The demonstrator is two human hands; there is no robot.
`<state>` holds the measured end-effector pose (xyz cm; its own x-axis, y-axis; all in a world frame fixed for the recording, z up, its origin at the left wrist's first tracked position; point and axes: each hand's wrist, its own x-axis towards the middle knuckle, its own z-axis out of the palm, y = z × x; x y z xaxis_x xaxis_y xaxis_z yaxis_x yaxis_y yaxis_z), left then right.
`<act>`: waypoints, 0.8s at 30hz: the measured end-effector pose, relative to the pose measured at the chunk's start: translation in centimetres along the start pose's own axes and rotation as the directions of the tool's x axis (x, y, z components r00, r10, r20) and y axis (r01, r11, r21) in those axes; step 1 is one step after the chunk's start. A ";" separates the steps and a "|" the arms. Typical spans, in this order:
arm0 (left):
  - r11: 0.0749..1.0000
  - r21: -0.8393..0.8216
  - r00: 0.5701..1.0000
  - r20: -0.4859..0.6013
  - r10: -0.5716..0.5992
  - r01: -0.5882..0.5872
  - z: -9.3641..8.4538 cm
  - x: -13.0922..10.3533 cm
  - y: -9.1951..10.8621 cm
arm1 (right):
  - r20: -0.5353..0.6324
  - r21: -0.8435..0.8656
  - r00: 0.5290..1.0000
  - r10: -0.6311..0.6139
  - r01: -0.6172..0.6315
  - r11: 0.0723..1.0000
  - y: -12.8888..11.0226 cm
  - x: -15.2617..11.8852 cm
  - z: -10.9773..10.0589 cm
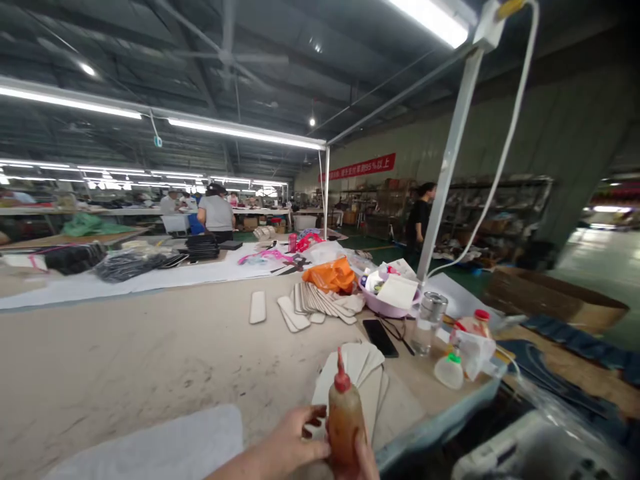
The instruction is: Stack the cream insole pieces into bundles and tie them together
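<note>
A squeeze bottle [345, 423] with a red nozzle and amber-brown contents stands upright at the lower middle of the view. My right hand [367, 460] is closed around its lower right side, mostly cut off by the frame's bottom edge. At the bottle's left is my left hand [293, 437], thumb and fingers apart, with dark stains on the fingertips. Its thumb reaches the bottle's side; whether it presses there I cannot tell. Behind the bottle, pale flat panels [367, 363] lie fanned out on the worktable [150, 360], partly hidden by it.
More rounded strips [320, 300] lie further back, with one single strip [258, 307] apart. A black phone [380, 338], a lidded clear jar [429, 323], a lilac basin [387, 307] and a green-capped bottle [450, 370] stand right. A metal post [453, 153] rises there. Co-workers are in the background.
</note>
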<state>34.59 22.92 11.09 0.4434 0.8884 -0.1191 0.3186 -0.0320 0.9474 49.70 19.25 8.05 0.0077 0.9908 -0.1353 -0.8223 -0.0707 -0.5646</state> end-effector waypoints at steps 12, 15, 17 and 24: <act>0.821 0.489 0.942 -0.295 -0.164 0.296 -7.1 2.0 -2.5 | -0.058 0.423 0.980 -0.188 0.195 0.885 -4.2 -0.6 -0.4; 0.803 0.532 0.953 -0.270 -0.140 0.269 -4.4 2.2 -2.3 | -0.050 0.441 0.961 -0.271 0.265 0.857 -5.3 -0.6 0.4; 0.795 0.556 0.961 -0.251 -0.118 0.243 -2.0 2.3 -1.9 | -0.047 0.439 0.955 -0.294 0.285 0.852 -5.5 -0.4 0.6; 0.802 0.530 0.930 -0.359 -0.083 0.277 3.8 4.0 -1.7 | -0.078 0.410 0.979 -0.188 0.203 0.889 -3.9 0.4 1.0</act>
<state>39.04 24.79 7.83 0.0851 0.9929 -0.0831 0.8221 -0.0228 0.5689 52.29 20.06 11.02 0.2060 0.9744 -0.0898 -0.9629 0.1854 -0.1961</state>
